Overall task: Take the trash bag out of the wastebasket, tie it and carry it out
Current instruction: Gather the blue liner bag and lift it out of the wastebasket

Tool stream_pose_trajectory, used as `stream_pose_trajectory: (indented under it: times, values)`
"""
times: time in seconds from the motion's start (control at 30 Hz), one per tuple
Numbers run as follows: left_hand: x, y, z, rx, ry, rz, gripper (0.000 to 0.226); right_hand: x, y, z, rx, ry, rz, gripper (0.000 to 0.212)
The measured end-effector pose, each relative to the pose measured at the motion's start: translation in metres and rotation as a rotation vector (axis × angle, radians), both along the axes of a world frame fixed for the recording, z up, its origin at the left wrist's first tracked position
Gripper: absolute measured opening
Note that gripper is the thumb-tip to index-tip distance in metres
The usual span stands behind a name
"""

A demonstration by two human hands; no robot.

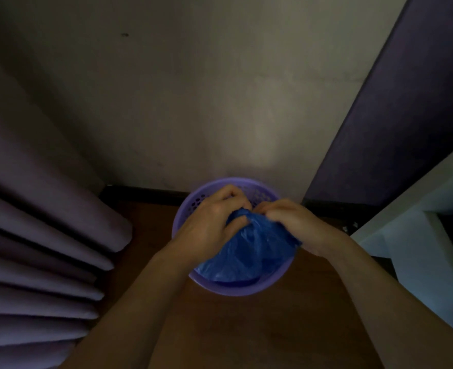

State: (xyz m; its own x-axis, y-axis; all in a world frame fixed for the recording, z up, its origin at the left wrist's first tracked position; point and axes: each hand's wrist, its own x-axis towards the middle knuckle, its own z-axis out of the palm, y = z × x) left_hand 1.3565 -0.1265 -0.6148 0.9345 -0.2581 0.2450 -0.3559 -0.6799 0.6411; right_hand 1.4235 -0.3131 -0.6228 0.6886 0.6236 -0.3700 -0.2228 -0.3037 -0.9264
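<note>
A round purple wastebasket [236, 288] with a perforated wall stands on the brown floor against the wall. A blue trash bag [249, 257] sits inside it, its top gathered into a bunch above the rim. My left hand [209, 222] grips the gathered top from the left, fingers curled around the plastic. Pinching the same bunch from the right is my right hand [291, 222]. The two hands almost touch over the far half of the basket. The bag's contents are hidden.
Pleated purple curtains [33, 249] hang close on the left. A dark purple panel [395, 115] leans up at the right, with pale furniture [419, 222] below it. A plain wall [206, 89] with a dark baseboard is just behind the basket. Brown floor [273, 328] lies in front.
</note>
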Motion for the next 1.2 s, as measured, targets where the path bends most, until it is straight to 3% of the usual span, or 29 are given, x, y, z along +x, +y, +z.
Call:
stream_pose_trajectory:
  times: [0.07,0.2,0.4,0.53,0.73,0.97,1.03,1.2]
  values:
    - [-0.001,-0.001,0.000,-0.108,0.117,0.022,0.005,-0.003,-0.003,0.007,0.058,0.006,-0.023,0.027]
    - [0.000,-0.002,-0.001,-0.274,0.325,0.154,0.014,-0.015,-0.004,0.012,-0.258,-0.661,0.146,0.050]
    - [-0.003,-0.006,0.004,-0.919,0.810,0.283,0.015,-0.018,-0.015,0.018,-0.235,-1.054,-0.010,0.034]
    - [-0.004,-0.007,0.003,-0.950,0.901,0.332,0.023,-0.028,-0.013,0.024,-0.158,-1.201,0.015,0.014]
    - [-0.005,-0.011,0.000,-0.938,0.904,0.312,0.027,-0.034,-0.006,0.019,-0.399,-1.212,0.055,0.036]
    - [-0.005,-0.008,-0.005,-0.910,0.873,0.309,0.022,-0.030,-0.006,0.020,-0.353,-1.120,0.076,0.008]
    - [-0.005,-0.008,-0.004,-0.842,0.797,0.299,0.019,-0.028,-0.007,0.019,-0.318,-1.021,0.059,0.015]
    - [-0.002,-0.014,-0.008,-0.722,0.644,0.280,0.046,-0.026,-0.005,0.018,-0.111,-0.565,0.026,0.038]
